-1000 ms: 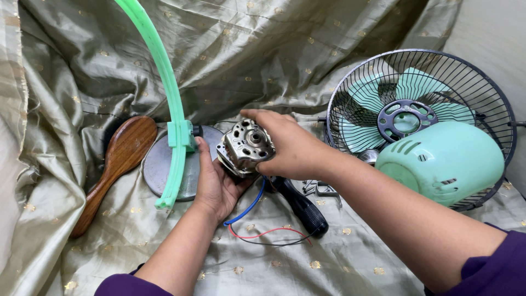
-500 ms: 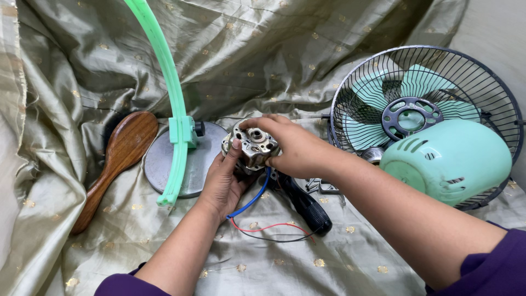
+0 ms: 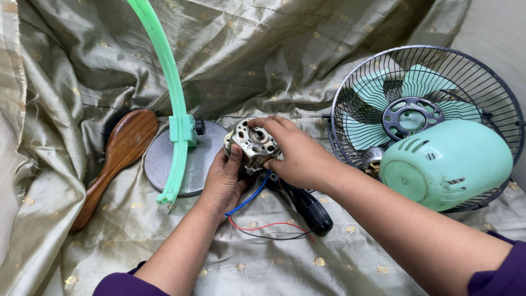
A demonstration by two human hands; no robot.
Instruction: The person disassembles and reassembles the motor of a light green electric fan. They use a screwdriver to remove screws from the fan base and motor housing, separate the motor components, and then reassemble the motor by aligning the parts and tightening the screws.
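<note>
My left hand (image 3: 224, 183) cups the silvery metal fan motor (image 3: 252, 145) from below while my right hand (image 3: 293, 156) clasps its top, just above the olive satin cloth (image 3: 274, 55)

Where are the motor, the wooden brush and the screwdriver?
motor (image 3: 253, 145), head view, on its metal end housing.
wooden brush (image 3: 129, 140), head view, on its oval back.
screwdriver (image 3: 312, 211), head view, on its black handle.
</note>
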